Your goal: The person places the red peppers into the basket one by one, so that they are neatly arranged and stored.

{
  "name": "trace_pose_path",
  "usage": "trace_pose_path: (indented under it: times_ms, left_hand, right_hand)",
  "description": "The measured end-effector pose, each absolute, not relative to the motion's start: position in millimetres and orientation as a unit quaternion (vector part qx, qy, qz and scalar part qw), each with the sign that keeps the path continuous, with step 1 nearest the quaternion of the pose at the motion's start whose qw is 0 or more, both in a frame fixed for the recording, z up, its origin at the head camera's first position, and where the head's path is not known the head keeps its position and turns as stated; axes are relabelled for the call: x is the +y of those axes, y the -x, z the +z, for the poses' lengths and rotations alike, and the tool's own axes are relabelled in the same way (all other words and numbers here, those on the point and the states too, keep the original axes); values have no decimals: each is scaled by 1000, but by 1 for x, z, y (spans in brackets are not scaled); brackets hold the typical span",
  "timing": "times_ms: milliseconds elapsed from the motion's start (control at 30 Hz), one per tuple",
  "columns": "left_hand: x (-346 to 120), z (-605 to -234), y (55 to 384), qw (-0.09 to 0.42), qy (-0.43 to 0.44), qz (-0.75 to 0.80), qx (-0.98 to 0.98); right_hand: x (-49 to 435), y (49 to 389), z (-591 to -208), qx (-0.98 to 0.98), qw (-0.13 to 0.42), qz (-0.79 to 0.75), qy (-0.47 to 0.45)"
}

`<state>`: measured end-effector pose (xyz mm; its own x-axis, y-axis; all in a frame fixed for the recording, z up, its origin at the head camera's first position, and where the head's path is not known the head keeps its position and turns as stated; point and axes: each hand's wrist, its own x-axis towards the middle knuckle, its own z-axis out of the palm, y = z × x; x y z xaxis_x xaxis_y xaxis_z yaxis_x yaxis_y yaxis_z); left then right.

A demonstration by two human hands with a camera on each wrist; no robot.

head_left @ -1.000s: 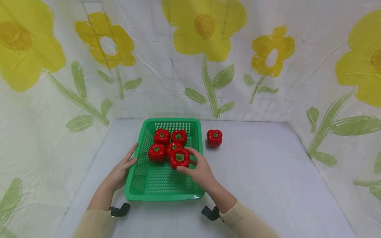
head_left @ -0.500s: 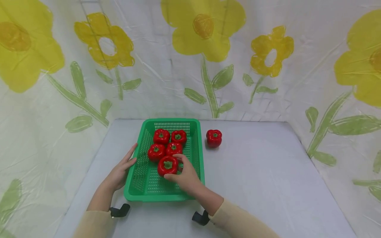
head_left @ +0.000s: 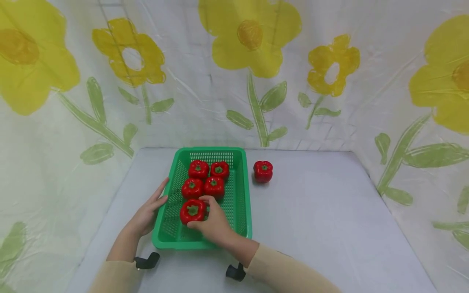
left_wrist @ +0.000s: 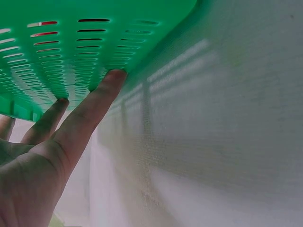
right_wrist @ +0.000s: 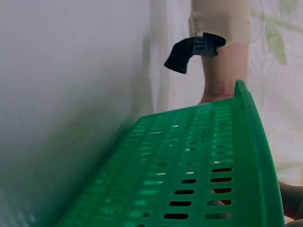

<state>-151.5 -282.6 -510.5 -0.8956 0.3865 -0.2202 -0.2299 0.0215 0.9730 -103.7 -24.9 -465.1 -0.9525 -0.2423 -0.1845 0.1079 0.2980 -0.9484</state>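
Observation:
In the head view my right hand (head_left: 216,223) grips a red bell pepper (head_left: 192,211) by its right side, with the thumb at the near side and fingers at the far side. The pepper is inside the green plastic basket (head_left: 201,245), toward its front left; whether it touches the bottom I cannot tell. Several other red peppers (head_left: 214,187) sit in the back half of the basket. My left hand (head_left: 146,213) rests against the basket's left outer wall, its straight fingers touching the slotted side (left_wrist: 90,52) in the left wrist view.
One more red pepper (head_left: 263,171) stands on the white table (head_left: 311,211), right of the basket's back corner. A white curtain (head_left: 205,106) with yellow flowers hangs behind and at the sides. Black wrist cameras (head_left: 147,261) are strapped to both wrists.
My right hand has carried the gripped pepper leftward and toward the front inside the basket, away from the other peppers. The left hand and basket have stayed in place.

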Motion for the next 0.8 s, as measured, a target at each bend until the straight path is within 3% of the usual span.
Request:
trace_pose_path:
  times_ms: [567,800]
  left_hand:
    - [-279,-510,151,220,-58,696,681]
    - [-280,-509,151,218,-59,696,682]
  right_hand:
    - [-36,119,-468,804,146,-576,18]
    - [-40,122,-473,803,173,-570,12]
